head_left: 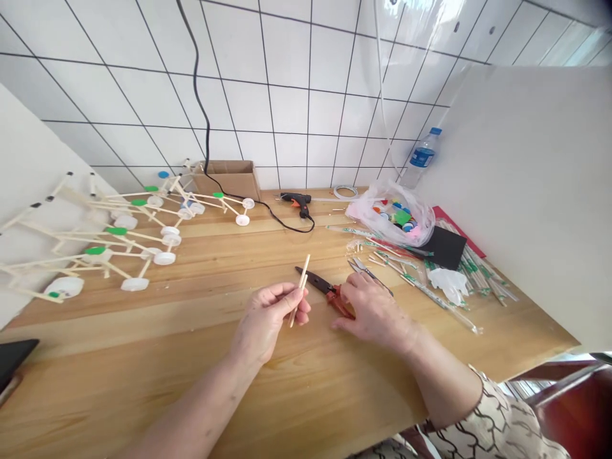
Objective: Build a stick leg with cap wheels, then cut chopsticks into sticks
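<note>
While L hand [272, 312] pinches two wooden sticks [304, 273] together, prob. to keep them aligned, above the desk [335, 395] in from its front edge, R hand [375, 311] rests on red-handled pliers [325, 288], grip unclear, w/ glue gun [297, 201] nr back edge, prob. for safety.

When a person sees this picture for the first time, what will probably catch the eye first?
Probably the middle: the left hand holds thin, pale sticks, while the right hand touches an orange-handled tool on the table. On the left side, a cluster of stick frames with white discs and green pieces stands out. Toward the back right, a translucent bag shows colourful caps.
</note>
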Tool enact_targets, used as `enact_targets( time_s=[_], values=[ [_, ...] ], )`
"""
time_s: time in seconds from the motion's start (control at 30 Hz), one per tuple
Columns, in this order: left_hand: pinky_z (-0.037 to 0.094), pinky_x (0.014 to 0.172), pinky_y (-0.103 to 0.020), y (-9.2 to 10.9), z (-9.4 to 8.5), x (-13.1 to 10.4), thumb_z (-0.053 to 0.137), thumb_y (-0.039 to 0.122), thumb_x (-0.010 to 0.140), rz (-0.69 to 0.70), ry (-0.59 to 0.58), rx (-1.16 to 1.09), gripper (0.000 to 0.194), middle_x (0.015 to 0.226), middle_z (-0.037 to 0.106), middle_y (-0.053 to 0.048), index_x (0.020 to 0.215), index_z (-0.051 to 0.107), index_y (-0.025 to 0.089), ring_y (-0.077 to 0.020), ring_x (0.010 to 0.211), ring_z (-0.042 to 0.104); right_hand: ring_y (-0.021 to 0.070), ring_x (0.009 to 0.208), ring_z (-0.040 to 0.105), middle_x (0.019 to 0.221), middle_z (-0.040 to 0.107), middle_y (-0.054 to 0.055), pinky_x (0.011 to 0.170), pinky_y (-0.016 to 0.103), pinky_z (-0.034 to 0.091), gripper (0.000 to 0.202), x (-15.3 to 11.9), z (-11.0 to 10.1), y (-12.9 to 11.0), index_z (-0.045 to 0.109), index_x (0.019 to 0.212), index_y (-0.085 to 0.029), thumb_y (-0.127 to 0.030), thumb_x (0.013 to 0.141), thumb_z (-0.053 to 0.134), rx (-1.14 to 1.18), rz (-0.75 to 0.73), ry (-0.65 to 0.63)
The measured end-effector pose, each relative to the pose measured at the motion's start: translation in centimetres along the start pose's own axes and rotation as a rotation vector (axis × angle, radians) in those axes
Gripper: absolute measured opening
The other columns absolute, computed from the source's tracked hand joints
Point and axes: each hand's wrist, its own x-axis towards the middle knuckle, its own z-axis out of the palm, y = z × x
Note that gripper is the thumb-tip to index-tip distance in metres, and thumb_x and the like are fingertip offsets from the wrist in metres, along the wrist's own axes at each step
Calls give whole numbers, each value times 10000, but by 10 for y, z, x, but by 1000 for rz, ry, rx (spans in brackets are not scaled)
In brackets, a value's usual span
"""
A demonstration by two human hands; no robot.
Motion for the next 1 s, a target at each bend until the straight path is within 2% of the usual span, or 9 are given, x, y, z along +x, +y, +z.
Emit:
enact_targets(
  time_s=[0.13,0.27,0.37,0.43,0.5,0.6,0.7,0.87,1.0],
  values=[
    [357,456,-206,0,-3,4,703,277,643,17,13,16,176,530,628,-3,680,646,114,-97,432,550,246,883,518,923,576,122,759,339,419,171,-1,5,-6,603,843,-142,-294,769,582,-101,12,-113],
    [355,456,-202,0,-7,6,702,283,655,21,-2,48,179,534,633,-6,680,647,115,-95,431,551,213,851,527,877,594,109,756,306,404,89,2,6,-6,578,722,-143,-167,774,511,39,85,-88],
    [356,459,-200,0,-8,6,702,285,660,15,-8,58,180,534,634,-6,693,652,115,-94,435,551,141,650,502,674,551,29,606,254,381,180,6,3,-2,514,620,-162,-215,790,496,390,237,-83],
    [356,458,-200,2,-8,5,707,284,653,12,-10,58,184,530,633,-6,693,654,112,-93,436,550,109,536,447,567,480,-19,522,237,343,216,8,0,2,515,635,-167,-316,791,520,704,343,-127],
    [360,455,-200,3,-8,5,719,285,635,2,-11,44,193,519,630,-6,681,654,110,-94,432,546,90,496,427,560,476,-36,496,228,336,234,10,-1,5,553,700,-159,-386,720,609,1057,403,-182],
    [372,449,-202,6,-8,5,735,289,609,-23,-19,13,204,497,625,-7,653,649,109,-94,420,538,103,588,507,713,572,4,551,234,398,331,12,-1,9,609,808,-139,-313,558,740,1530,400,-241],
    [371,435,-197,9,-11,6,741,285,600,-39,-39,-4,202,492,629,-8,642,651,110,-89,407,536,167,785,567,828,615,57,646,279,448,302,12,-2,10,626,830,-135,-218,559,729,1784,361,-275],
    [366,414,-182,18,-16,8,772,291,554,-92,-51,-26,222,478,633,-4,631,660,115,-80,380,533,204,898,558,942,625,99,752,336,450,163,10,-6,8,652,780,-127,-188,629,665,1822,217,-304],
    [366,397,-177,22,-18,9,782,297,528,-124,-63,-31,232,461,626,-4,609,659,118,-77,362,527,161,769,546,1018,599,90,607,264,431,242,6,-9,6,671,860,-129,-232,642,654,1599,190,-277]
  ],
)
